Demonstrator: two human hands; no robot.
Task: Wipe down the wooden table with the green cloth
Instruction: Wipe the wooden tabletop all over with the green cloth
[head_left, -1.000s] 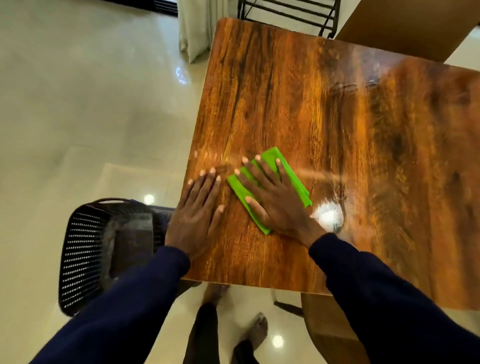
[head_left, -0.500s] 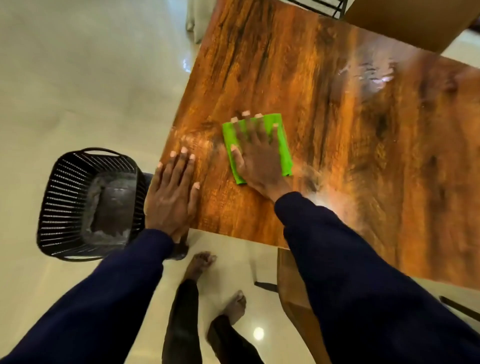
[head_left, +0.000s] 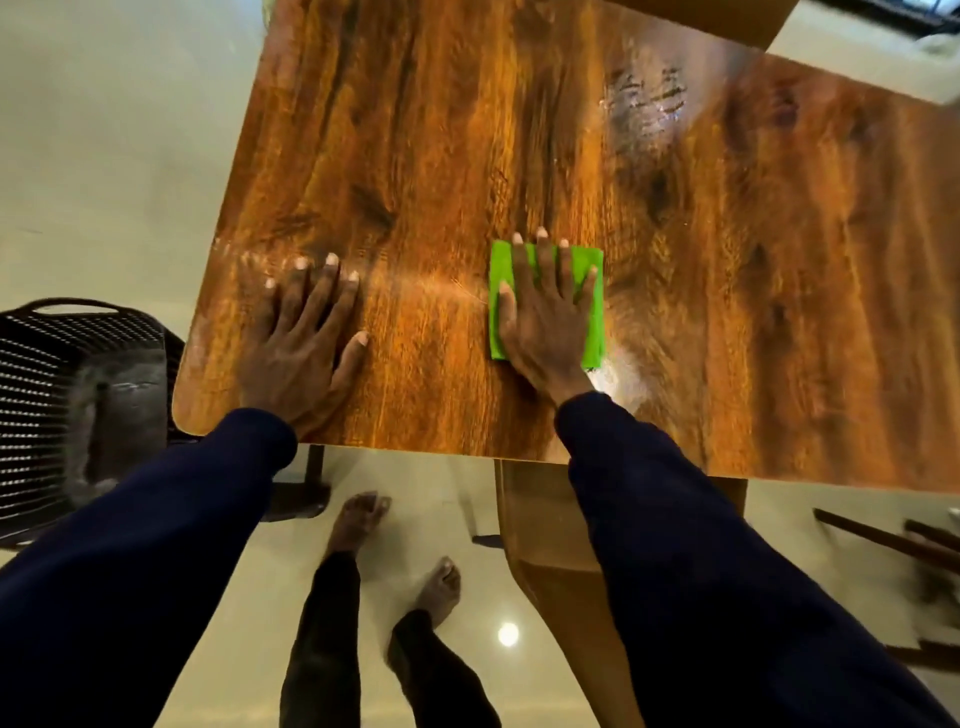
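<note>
The wooden table (head_left: 727, 260) fills the upper part of the head view, glossy with dark grain and wet streaks. A folded green cloth (head_left: 589, 270) lies flat on it near the front edge. My right hand (head_left: 545, 317) presses down on the cloth with fingers spread, covering most of it. My left hand (head_left: 301, 338) lies flat on the bare wood near the table's front left corner, fingers apart, holding nothing.
A black perforated plastic chair (head_left: 57, 395) stands on the floor just left of the table's corner. A wooden chair back (head_left: 550, 545) sits under the front edge. My bare feet (head_left: 358, 519) are on the shiny tiled floor. Dark sticks (head_left: 893, 540) lie at the right.
My right hand has slid the green cloth to the right across the table, away from my left hand. My left hand stays flat near the front left corner. The view has shifted.
</note>
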